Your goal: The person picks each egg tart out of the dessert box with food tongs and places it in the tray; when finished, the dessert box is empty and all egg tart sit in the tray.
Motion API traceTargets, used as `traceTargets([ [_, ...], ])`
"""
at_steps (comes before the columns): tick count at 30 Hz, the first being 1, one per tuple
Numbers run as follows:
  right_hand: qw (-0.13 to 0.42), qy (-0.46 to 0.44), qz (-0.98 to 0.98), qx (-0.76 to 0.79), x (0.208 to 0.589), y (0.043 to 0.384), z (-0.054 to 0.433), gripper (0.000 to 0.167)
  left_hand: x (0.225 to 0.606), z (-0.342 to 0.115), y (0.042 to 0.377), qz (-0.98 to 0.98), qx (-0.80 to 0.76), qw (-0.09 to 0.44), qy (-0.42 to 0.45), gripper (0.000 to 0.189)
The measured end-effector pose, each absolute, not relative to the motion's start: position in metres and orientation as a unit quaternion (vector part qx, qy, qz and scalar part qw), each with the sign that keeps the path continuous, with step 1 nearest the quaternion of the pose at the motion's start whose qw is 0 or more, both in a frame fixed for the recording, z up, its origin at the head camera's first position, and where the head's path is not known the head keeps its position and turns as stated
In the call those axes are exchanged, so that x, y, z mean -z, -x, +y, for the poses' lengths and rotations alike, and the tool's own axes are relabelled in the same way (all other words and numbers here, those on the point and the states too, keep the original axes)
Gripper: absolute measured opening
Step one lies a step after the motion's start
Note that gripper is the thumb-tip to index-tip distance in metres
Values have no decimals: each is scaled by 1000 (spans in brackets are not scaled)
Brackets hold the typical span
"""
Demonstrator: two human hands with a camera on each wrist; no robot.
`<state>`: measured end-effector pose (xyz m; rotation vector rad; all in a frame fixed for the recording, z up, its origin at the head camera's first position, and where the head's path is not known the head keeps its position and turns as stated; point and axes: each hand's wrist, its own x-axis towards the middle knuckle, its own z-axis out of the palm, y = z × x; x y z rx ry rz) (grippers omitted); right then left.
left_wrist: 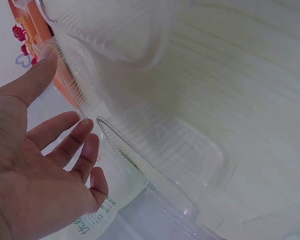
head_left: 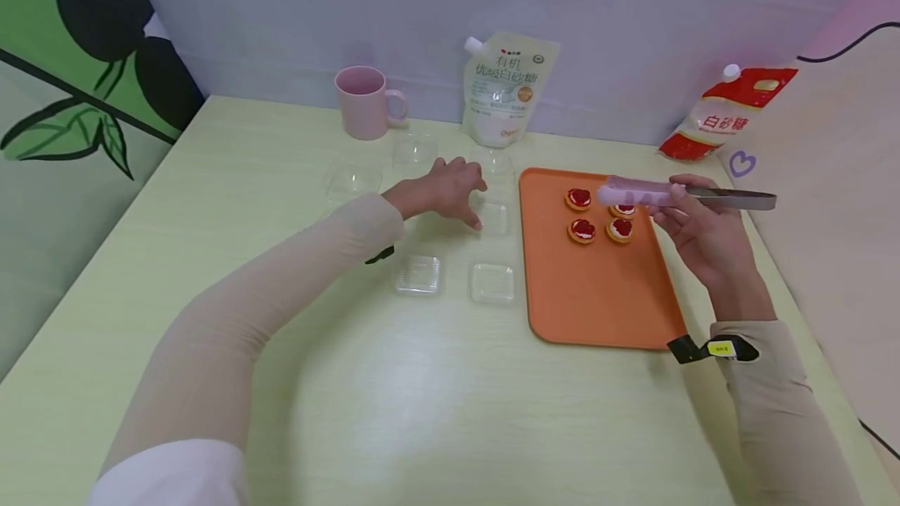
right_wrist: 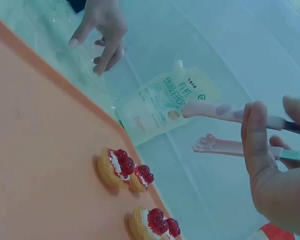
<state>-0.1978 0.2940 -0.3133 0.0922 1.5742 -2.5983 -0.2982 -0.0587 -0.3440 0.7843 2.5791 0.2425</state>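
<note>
My left hand (head_left: 453, 192) reaches over the clear plastic boxes, thumb and fingers spread apart. In the left wrist view, its thumb and fingertips lie at the two ends of one ribbed edge of a clear box (left_wrist: 77, 82); whether they touch it I cannot tell. My right hand (head_left: 706, 236) holds a pair of tongs (head_left: 734, 199) with pink tips, above the tray's right edge. The tips stand apart with nothing between them in the right wrist view. Several small cream tarts with red topping (right_wrist: 115, 170) sit on the orange tray (head_left: 598, 299).
More clear boxes (head_left: 419, 275) stand left of the tray, some with raised lids. Behind them are a pink mug (head_left: 362, 104) and a pale sugar pouch (head_left: 506, 92). A red and white sugar bag (head_left: 724, 117) leans at the back right.
</note>
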Motion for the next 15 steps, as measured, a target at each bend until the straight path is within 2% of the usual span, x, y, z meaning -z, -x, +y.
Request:
traceTargets([
  [5, 84, 101, 472, 872, 317, 195, 289, 30, 345, -59, 298, 931, -89, 213, -282, 76],
  [10, 137, 238, 445, 852, 320, 195, 286, 58, 345, -58, 298, 929, -94, 218, -283, 77],
  [13, 130, 255, 479, 830, 318, 193, 281, 73, 345, -58, 298, 930, -95, 220, -280, 77],
  [15, 107, 204, 511, 828, 314, 191, 277, 69, 344, -58, 298, 930, -96, 219, -279, 77],
])
